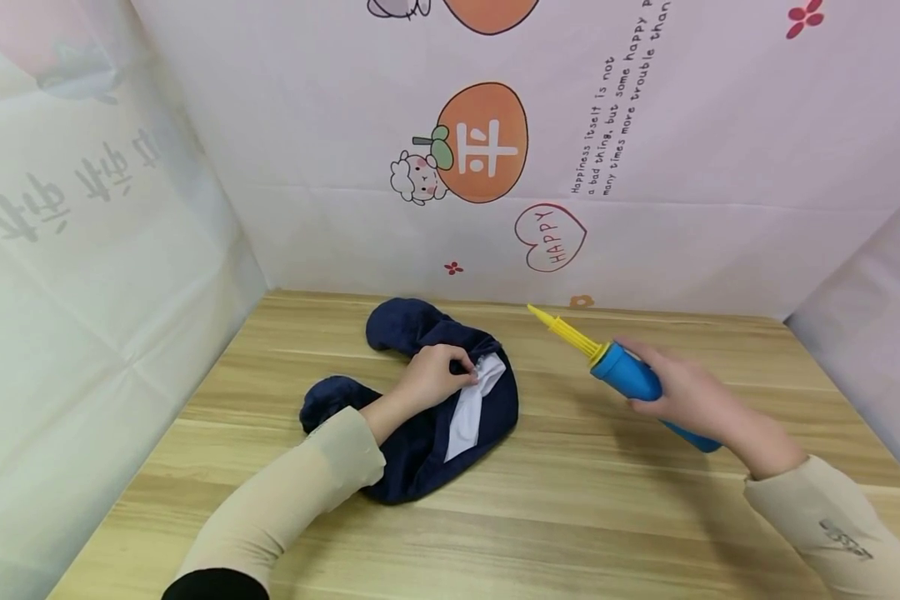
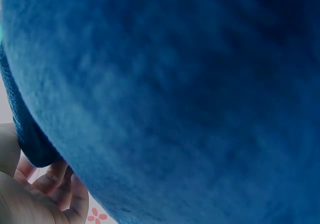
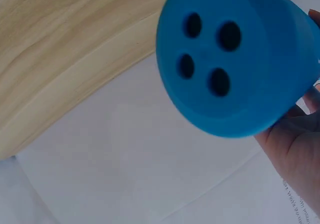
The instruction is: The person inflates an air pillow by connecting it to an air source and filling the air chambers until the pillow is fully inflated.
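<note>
A navy plush U-shaped neck pillow lies on the table, its two ends toward the left. Through an opening in the cover shows a white inner lining. My left hand reaches across the pillow and pinches a small clear piece, seemingly a valve, at the white part. The left wrist view is mostly filled by the blue plush, fingers at lower left. In my right hand I grip a blue hand air pump above the table; its yellow nozzle points up and left, apart from the pillow.
The wood-grain table carries the pillow. A white printed sheet hangs behind the table's far edge, with more white sheeting along the left and right sides.
</note>
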Available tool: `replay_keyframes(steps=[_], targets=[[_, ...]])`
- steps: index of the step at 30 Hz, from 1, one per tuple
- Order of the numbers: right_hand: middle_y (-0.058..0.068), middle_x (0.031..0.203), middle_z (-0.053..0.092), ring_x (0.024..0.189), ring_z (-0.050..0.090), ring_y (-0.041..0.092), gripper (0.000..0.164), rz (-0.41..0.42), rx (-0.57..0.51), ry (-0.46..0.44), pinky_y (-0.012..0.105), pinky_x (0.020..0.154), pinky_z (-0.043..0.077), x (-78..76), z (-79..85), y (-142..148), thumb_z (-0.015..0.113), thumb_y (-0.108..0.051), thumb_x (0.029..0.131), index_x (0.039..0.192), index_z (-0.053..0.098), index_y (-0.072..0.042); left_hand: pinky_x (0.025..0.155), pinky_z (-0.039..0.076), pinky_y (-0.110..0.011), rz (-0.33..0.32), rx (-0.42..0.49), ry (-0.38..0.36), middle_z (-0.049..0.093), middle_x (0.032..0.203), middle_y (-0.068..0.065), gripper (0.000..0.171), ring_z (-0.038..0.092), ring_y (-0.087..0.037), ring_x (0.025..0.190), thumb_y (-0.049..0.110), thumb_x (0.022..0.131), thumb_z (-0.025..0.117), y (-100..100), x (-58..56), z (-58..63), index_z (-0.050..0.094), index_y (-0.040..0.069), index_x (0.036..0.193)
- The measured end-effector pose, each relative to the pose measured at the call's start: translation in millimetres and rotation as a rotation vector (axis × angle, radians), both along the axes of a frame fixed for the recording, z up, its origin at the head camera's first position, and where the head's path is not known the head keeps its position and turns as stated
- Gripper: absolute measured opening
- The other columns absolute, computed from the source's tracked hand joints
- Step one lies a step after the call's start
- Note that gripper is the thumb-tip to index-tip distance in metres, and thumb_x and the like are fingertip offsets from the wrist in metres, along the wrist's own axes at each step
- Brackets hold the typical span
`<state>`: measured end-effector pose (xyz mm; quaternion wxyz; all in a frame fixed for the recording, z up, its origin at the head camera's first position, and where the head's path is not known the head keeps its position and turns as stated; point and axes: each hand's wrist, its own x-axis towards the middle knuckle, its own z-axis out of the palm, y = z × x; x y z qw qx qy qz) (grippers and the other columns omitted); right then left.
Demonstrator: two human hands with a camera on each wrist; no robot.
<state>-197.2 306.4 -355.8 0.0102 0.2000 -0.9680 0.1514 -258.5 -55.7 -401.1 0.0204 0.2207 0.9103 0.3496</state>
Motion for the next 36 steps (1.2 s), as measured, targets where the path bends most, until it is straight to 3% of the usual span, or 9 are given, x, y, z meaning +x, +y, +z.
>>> replay_keyframes(steps=[13, 19, 26, 36], targets=[[0.026, 0.128, 0.058, 0.104, 0.061, 0.039, 0.085, 0.139, -0.004, -0.027, 0.057, 0.078, 0.056, 8.8, 4.9, -10.5, 0.086, -0.017, 0.085, 0.156, 0.039, -0.016, 0.073, 0.049, -0.032, -0.004, 0.013, 0.032, 0.074, 0.107, -0.004, 0.007, 0.062, -0.013, 0.079, 0.019, 0.091, 0.081, 2.0, 0.4, -2.1, 0.078, 0.014, 0.094], [0.021, 0.119, 0.061, 0.097, 0.062, 0.032, 0.079, 0.203, 0.002, -0.019, 0.053, 0.076, 0.057, 8.8, 4.4, -14.6, 0.086, -0.016, 0.084, 0.152, 0.046, -0.014, 0.074, 0.049, -0.034, -0.011, -0.021, 0.076, 0.074, 0.105, -0.003, 0.006, 0.062, -0.013, 0.077, 0.018, 0.09, 0.082, 3.5, 0.9, -2.2, 0.077, 0.014, 0.092], [0.021, 0.119, 0.061, 0.094, 0.063, 0.031, 0.074, 0.187, 0.078, -0.025, 0.053, 0.076, 0.058, 8.0, 0.4, -24.0, 0.087, -0.018, 0.084, 0.15, 0.052, -0.015, 0.066, 0.048, -0.03, -0.021, -0.082, 0.107, 0.072, 0.1, -0.001, 0.007, 0.057, -0.012, 0.067, 0.017, 0.09, 0.082, 6.3, -0.3, -2.1, 0.076, 0.014, 0.092], [0.018, 0.116, 0.062, 0.089, 0.063, 0.028, 0.072, 0.184, 0.083, 0.02, 0.05, 0.075, 0.059, 10.7, -2.6, -28.9, 0.087, -0.019, 0.085, 0.149, 0.054, -0.017, 0.076, 0.054, -0.036, -0.01, -0.185, 0.157, 0.07, 0.105, -0.006, 0.012, 0.065, -0.02, 0.083, 0.021, 0.09, 0.082, 10.0, 3.5, -0.1, 0.08, 0.014, 0.1]])
